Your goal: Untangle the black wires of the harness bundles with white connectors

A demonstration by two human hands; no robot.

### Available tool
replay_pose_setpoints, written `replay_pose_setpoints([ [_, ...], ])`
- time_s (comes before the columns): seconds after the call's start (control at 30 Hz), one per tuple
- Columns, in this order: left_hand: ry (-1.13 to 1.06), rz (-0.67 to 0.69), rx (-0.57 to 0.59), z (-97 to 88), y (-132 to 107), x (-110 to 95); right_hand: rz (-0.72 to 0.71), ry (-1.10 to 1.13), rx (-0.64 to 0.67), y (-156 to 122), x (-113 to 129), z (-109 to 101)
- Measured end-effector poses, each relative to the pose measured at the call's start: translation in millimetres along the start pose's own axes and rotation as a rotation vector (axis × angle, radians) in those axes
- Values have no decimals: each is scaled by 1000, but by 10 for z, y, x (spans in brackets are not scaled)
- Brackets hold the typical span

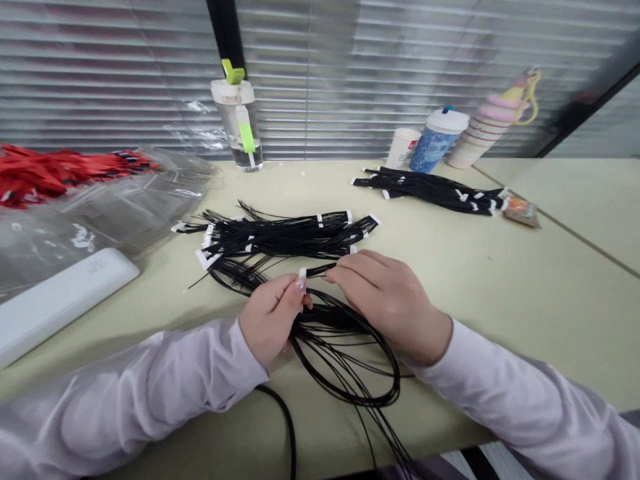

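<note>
My left hand (pixel 273 317) is closed in a pinch on a looped bundle of thin black cords (pixel 350 363), and a white connector tip shows at its fingertips. My right hand (pixel 387 297) is closed on the same cords from the right, fingers curled over them. The loops hang down past the table's front edge. Just behind my hands lies a loose pile of black cords with white tips (pixel 280 237). A second, tidier bundle of black cords (pixel 430 190) lies farther back on the right.
A clear water bottle with a green strap (pixel 240 123) stands at the back. Cups (pixel 437 140) and a striped pink bottle (pixel 493 127) stand at the back right. Clear plastic bags (pixel 125 207), red cords (pixel 50 170) and a white flat case (pixel 55 300) lie left. A small wrapped snack (pixel 520 210) sits right.
</note>
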State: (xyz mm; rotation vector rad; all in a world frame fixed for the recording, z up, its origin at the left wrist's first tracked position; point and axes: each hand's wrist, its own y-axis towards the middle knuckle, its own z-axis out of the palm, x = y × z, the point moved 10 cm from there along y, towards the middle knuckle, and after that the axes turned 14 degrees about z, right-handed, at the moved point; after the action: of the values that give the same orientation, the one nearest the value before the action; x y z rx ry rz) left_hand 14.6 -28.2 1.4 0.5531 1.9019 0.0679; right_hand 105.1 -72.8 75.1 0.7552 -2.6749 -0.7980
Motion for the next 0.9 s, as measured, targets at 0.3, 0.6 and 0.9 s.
replay_pose_setpoints([
  [0.3,-25,30,25,31,12,-11,-9,19,20,28,16,64],
  [0.6,-264,-249,-265,-64,-60,333,372,44,435,12,-699,67],
  [0.9,-228,-246,-283,-109,-68,315,275,339,908,-233,-357,299],
])
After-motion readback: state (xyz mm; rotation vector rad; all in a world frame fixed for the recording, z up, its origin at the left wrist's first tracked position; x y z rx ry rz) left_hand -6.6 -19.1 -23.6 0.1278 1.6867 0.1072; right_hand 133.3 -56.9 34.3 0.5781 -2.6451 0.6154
